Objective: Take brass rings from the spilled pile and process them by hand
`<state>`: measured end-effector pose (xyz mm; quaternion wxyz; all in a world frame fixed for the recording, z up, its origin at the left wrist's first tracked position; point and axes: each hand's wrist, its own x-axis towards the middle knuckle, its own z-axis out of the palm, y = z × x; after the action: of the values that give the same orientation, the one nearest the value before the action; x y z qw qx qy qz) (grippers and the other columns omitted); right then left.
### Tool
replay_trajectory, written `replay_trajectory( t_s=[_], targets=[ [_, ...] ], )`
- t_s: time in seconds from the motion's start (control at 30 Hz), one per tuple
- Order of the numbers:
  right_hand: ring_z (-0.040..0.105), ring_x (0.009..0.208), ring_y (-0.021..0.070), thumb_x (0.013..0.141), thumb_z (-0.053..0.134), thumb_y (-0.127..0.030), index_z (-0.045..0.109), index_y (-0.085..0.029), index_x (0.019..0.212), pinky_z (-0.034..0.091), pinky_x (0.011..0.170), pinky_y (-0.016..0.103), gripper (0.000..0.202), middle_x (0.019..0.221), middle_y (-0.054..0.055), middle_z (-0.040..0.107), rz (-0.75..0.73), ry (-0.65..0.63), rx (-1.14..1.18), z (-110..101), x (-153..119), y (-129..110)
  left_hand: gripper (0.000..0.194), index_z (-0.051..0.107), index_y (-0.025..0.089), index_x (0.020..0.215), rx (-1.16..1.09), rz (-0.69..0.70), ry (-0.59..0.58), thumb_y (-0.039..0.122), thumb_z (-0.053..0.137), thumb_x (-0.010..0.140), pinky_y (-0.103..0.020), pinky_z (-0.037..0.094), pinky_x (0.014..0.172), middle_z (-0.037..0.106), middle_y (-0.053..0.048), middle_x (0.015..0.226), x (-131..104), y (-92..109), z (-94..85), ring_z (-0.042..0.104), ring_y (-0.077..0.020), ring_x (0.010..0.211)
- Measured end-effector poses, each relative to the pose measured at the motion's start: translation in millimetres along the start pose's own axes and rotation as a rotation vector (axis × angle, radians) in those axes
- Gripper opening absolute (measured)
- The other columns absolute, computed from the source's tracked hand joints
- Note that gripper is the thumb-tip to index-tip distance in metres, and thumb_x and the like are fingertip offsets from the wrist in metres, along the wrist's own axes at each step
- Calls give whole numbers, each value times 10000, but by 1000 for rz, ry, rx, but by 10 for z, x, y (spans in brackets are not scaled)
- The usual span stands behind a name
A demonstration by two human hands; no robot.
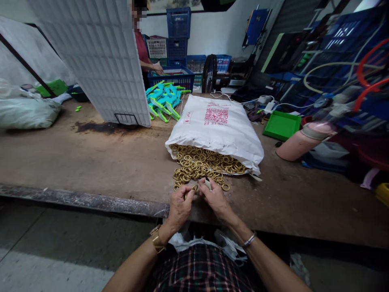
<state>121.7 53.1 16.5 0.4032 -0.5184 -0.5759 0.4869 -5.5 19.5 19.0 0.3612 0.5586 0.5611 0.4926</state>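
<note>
one gold-coloured ring [195,187] pinched between thumb and fingers of the left hand [179,202]; partly covered by fingertips, so hard to make out in full. one small pale piece [208,184] with a dark end, pinched in the right hand [216,200]; too small and too hidden by fingers to identify. both hands close together, just before the loose rings [194,167] at the sack's mouth. too many rings to count, spilling onto the brown table [121,162], with more inside and hidden under the cloth. one white sack [219,127], lying on its side, mouth towards the hands, red print on top. one watch [157,239] on the left wrist, one bracelet [249,239] on the right. to the right, one green tray [282,125] and one pink bottle [300,142], tilted. to the left, one tall white panel [100,61], cut off at the top. behind it, one person [142,48], half hidden, face blurred. beside the panel, a heap of teal and green pieces [165,99], too tangled to count.
</note>
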Motion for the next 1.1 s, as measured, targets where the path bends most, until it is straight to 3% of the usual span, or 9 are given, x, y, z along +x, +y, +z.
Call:
replay_trajectory(
  t_s=[0.1, 0.17, 0.27, 0.43, 0.57, 0.7, 0.8, 0.93, 1.1],
  targets=[
    [409, 561, 96, 757, 500, -399, 508, -189, 688, 322, 530, 217, 221, 593, -47, 458, -49, -31, -130, -12, 16, -62, 120, 625, 160, 730, 108, 129, -16, 209, 522, 768, -259, 411, 685, 620, -33, 708, 7, -23, -20, 541, -140, 677],
    [380, 550, 93, 748, 496, -388, 458, -193, 602, 296, 518, 218, 247, 567, -54, 424, -55, -41, -178, 7, 20, -65, 123, 622, 159, 748, 101, 127, -35, 205, 511, 771, -260, 411, 691, 619, -34, 720, 9, -20, -24, 539, -140, 685],
    [357, 542, 90, 754, 473, -377, 418, -198, 580, 276, 510, 218, 256, 559, -61, 402, -39, -18, -195, 40, 19, -25, 155, 594, 157, 743, -13, -9, -89, 264, 496, 795, -233, 400, 619, 568, -3, 657, 2, 11, -27, 499, -113, 613],
    [348, 543, 91, 756, 459, -373, 424, -198, 591, 276, 510, 219, 243, 563, -61, 398, -25, -34, -174, 60, 9, 15, 267, 488, 176, 768, -343, -361, -211, 439, 532, 765, -173, 279, 407, 437, 72, 524, -23, 53, -27, 345, -51, 409],
    [360, 531, 93, 759, 453, -377, 446, -197, 605, 290, 503, 219, 237, 563, -56, 417, 9, -61, -105, 52, 13, -9, 331, 447, 182, 758, -515, -469, -247, 489, 570, 729, -148, 217, 361, 444, 74, 545, -36, 41, -31, 336, -33, 390],
    [397, 512, 102, 785, 426, -369, 460, -200, 607, 302, 507, 225, 247, 539, -46, 441, 31, -50, -124, 11, 7, -17, 329, 443, 181, 755, -581, -474, -237, 478, 581, 731, -141, 219, 359, 451, 71, 564, -45, 24, -37, 347, -29, 396],
    [398, 517, 110, 787, 430, -308, 456, -207, 609, 281, 511, 228, 207, 539, -37, 449, -73, -18, -306, -18, -37, 18, 334, 438, 184, 748, -559, -448, -207, 486, 580, 729, -144, 224, 363, 461, 69, 575, -43, 29, -42, 352, -29, 398],
    [440, 559, 125, 759, 407, -158, 496, -210, 687, 264, 534, 240, 126, 612, -7, 528, -225, -135, -589, -19, -108, 89, 342, 448, 178, 744, -490, -417, -194, 500, 563, 738, -147, 248, 385, 463, 61, 578, -28, 47, -49, 360, -31, 417],
    [489, 593, 146, 732, 399, -112, 540, -207, 801, 250, 551, 256, 184, 687, 23, 596, -270, -156, -762, -5, -120, 106, 337, 443, 177, 737, -438, -380, -175, 494, 557, 742, -154, 281, 410, 473, 53, 588, -27, 45, -48, 370, -36, 433]
  ],
)
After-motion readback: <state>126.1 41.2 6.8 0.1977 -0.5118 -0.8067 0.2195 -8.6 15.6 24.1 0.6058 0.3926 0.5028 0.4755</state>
